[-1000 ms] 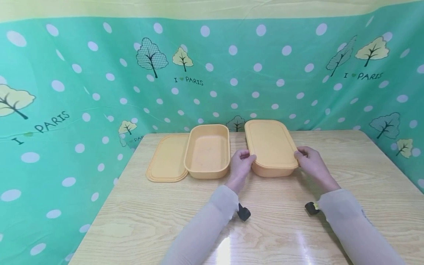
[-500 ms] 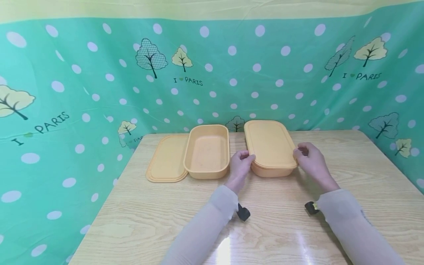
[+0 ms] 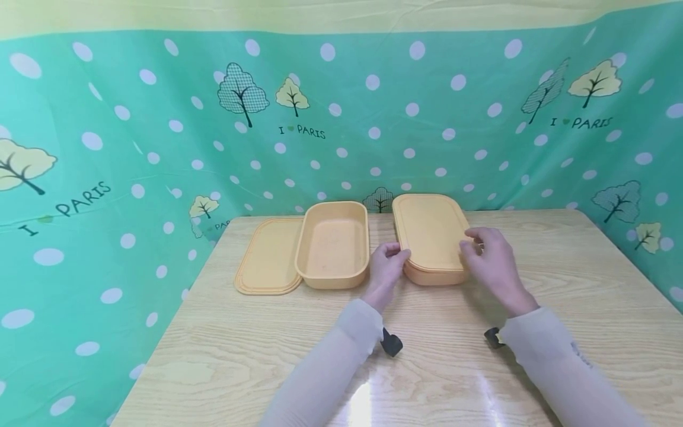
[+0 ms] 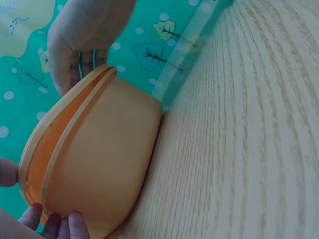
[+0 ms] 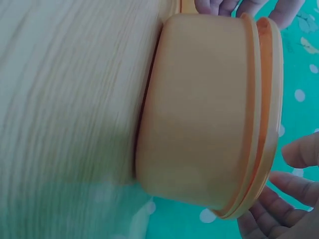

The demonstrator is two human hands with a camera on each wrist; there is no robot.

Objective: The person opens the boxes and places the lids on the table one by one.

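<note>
A lidded orange food container (image 3: 434,277) stands on the right half of the table, its lid (image 3: 432,231) resting unevenly on top. In both wrist views a gap shows between lid and rim, wider toward my left hand (image 3: 385,270). That hand pinches the near left corner, thumb on the lid's edge and fingertips against the container's side. My right hand (image 3: 493,261) is at the lid's right edge. Its thumb stands apart from the lid in the right wrist view, and its fingers touch or nearly touch the edge.
Left of the lidded container stands a second, uncovered orange container (image 3: 333,281) with nothing in it. Another lid (image 3: 269,258) lies flat on the wooden table (image 3: 240,356), partly under or against that container. A green dotted curtain (image 3: 341,118) hangs behind.
My right hand has loosened from the lid's right corner and moved slightly left and away, over the lid's edge. My left hand keeps its place on the near left corner.
</note>
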